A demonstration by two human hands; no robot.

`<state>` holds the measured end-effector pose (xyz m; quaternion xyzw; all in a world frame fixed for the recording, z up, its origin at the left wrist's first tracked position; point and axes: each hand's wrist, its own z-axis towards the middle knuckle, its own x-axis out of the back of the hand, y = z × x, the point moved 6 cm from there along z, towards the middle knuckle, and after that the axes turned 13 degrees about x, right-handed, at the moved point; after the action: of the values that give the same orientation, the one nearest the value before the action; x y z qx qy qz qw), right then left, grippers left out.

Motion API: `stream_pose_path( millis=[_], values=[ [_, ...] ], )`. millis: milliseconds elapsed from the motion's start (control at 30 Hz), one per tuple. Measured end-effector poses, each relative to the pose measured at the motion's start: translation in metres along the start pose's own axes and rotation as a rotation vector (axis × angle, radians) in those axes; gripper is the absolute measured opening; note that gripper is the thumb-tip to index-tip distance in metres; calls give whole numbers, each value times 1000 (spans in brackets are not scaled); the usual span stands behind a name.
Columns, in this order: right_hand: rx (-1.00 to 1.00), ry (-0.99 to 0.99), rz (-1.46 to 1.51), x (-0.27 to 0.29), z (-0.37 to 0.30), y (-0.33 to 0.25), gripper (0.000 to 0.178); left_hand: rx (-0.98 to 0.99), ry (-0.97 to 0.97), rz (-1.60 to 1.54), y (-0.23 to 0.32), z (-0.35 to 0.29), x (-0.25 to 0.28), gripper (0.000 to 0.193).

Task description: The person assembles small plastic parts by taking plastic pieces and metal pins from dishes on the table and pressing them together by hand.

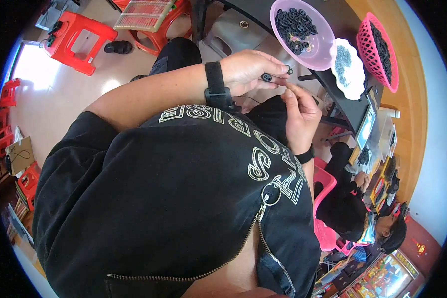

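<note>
My left hand [251, 72] is in front of my chest, its fingers closed on small black plastic parts. One is an oval black piece with two holes [266, 78], lying against the fingers. A second small dark piece [289, 70] sticks out at the fingertips. Close beside them, thumb and forefinger of my right hand [303, 116] come together in a pinch; anything between them is too small to make out. Beyond my hands, a lilac plastic bowl [319, 52] holds many similar black pieces. Next to it, a white scalloped dish [357, 89] contains tiny silvery-blue bits.
A pink lattice basket [366, 59] of black parts stands at the right of the dark table [351, 110]. To the right, a co-worker in black [342, 213] sits at another work table. Red plastic stools [77, 42] stand on the floor at the left.
</note>
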<state>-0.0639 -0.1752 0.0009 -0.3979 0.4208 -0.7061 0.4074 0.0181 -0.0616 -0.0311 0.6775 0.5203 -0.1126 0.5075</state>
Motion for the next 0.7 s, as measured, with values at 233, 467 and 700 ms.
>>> stream_pose_path(
  millis=[233, 467, 700],
  values=[
    [422, -149, -504, -16, 11, -22, 18, 31, -45, -46, -3, -3, -13, 18],
    [490, -194, -518, -21, 8, -21, 15, 74, -118, -56, -9, 3, -8, 17],
    [178, 1, -152, 1, 0, -1, 12, 42, -57, -18, -5, -2, -8, 20]
  ],
)
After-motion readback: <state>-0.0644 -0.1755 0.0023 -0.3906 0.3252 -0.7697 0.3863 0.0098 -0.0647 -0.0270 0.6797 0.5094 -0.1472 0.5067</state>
